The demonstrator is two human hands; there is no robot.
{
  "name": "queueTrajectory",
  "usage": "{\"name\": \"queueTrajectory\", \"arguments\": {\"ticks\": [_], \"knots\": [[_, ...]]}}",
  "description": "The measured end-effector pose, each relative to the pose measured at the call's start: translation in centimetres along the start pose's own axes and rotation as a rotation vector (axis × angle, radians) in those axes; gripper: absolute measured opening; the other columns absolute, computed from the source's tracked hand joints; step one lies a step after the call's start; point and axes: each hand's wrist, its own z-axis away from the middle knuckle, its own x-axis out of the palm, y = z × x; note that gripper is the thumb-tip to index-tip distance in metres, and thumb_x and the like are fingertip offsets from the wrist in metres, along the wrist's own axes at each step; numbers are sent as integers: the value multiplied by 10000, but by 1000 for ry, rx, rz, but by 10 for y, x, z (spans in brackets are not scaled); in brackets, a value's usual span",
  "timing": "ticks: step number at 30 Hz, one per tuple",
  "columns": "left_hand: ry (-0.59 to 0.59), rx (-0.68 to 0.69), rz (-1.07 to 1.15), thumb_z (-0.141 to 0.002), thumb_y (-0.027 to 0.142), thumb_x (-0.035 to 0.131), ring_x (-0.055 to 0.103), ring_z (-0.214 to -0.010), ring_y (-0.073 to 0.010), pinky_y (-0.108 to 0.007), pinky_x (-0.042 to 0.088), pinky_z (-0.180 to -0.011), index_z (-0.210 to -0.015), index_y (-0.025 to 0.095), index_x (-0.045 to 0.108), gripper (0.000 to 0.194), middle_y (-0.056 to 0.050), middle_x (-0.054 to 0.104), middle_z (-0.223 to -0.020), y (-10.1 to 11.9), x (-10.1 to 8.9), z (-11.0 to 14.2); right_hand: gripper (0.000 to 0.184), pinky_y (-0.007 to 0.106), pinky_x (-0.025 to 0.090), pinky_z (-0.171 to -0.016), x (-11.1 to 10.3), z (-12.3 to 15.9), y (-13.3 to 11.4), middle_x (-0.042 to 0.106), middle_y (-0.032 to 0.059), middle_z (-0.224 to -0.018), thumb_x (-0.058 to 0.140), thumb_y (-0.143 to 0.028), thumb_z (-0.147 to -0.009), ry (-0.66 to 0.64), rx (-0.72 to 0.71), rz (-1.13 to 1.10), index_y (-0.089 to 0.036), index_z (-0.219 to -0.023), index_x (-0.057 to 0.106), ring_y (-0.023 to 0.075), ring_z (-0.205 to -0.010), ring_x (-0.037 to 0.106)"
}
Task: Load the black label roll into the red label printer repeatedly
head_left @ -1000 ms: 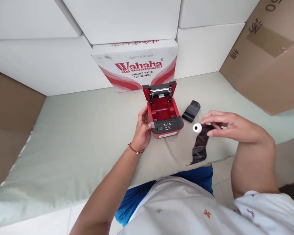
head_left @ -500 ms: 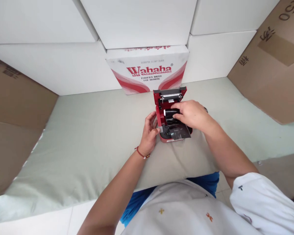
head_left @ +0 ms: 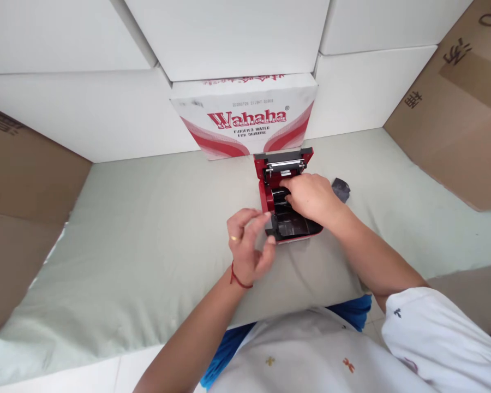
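The black roll [head_left: 280, 198] sits in the bay of the red printer [head_left: 264, 197], under its raised lid [head_left: 283, 155], with a loose tail of dark film [head_left: 297, 225] lying forward over the front edge. I think the roll could ride up or sit skewed if my fingers press one end harder than the other, and the film could crease or slip sideways if I drag on it. The printer might also slide on the cloth, since my left hand [head_left: 250, 244] has no clear grip: its fingers are spread and curved beside the front left corner, contact uncertain. My right hand [head_left: 311, 197] reaches in palm down, fingertips at the roll; whether they pinch it I cannot tell.
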Motion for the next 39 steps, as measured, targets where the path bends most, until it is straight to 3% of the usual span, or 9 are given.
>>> {"name": "queueTrajectory", "arguments": {"ticks": [5, 11, 14, 16, 18, 21, 26, 34, 39], "knots": [[-169, 262, -217, -896, 198, 717, 668, -1053, -308, -483, 450, -965, -1548, 410, 570, 702, -50, 773, -1129, 25, 7, -1, 345, 406, 529, -763, 3, -6, -9, 816, 200, -1123, 539, -196, -998, 8, 57, 41, -194, -1249, 775, 373, -1017, 768], [-260, 167, -252, -962, 172, 643, 696, -1096, -314, -488, 415, -970, -1657, 398, 435, 760, -63, 785, -1207, 33, 19, 10, 324, 352, 516, -761, -29, 18, 10, 830, 102, -1017, 607, -374, -1032, -23, -112, -174, -209, -1259, 768, 275, -903, 759], [-280, 103, -234, -973, 174, 642, 685, -1123, -318, -491, 403, -1000, -1666, 419, 415, 768, -67, 769, -1250, 33, 21, 17, 331, 336, 522, -812, -49, 31, 29, 809, 30, -916, 557, -385, -1060, 258, -114, -375, -236, -1266, 770, 215, -825, 731], [-246, 143, -277, -958, 178, 664, 676, -1078, -306, -473, 408, -975, -1634, 419, 471, 743, -65, 770, -1213, 33, 21, 18, 370, 376, 530, -900, -52, 29, 38, 812, 55, -1065, 549, -344, -1052, 461, -61, -382, -222, -1349, 733, 243, -946, 731], [-199, 236, -351, -940, 184, 686, 663, -1019, -281, -444, 416, -937, -1561, 409, 568, 671, -61, 768, -1146, 34, 20, 15, 442, 437, 516, -1006, -48, 21, 44, 778, 93, -1275, 551, -282, -1030, 509, -80, -349, -200, -1448, 667, 295, -1146, 698], [-154, 350, -472, -926, 171, 705, 642, -994, -244, -408, 426, -932, -1392, 335, 702, 494, -65, 752, -1053, 36, 19, 11, 466, 465, 496, -1052, -41, 13, 50, 734, 135, -1389, 504, -237, -1037, 429, -205, -318, -164, -1480, 628, 326, -1267, 654], [-155, 372, -531, -884, 113, 731, 592, -1026, -240, -410, 419, -980, -1234, 256, 773, 381, -94, 698, -1035, 38, 18, 10, 323, 357, 473, -822, -53, 34, 55, 798, 105, -1077, 482, -224, -1056, 281, -286, -204, -190, -1244, 743, 265, -937, 710], [-147, 331, -481, -863, 82, 748, 545, -996, -239, -407, 437, -950, -1368, 299, 741, 550, -82, 603, -1000, 35, 19, 15, 250, 312, 291, -578, -61, 47, 42, 632, 39, -672, 524, -112, -978, -137, -346, 37, -173, -830, 716, 146, -541, 434], [-159, 339, -462, -862, 78, 740, 541, -991, -242, -418, 421, -942, -1372, 278, 742, 548, -87, 594, -1006, 35, 18, 13, 203, 327, 254, -546, -63, 44, 31, 626, 41, -630, 588, -59, -887, -222, -321, 73, -166, -772, 717, 136, -494, 401]]}}
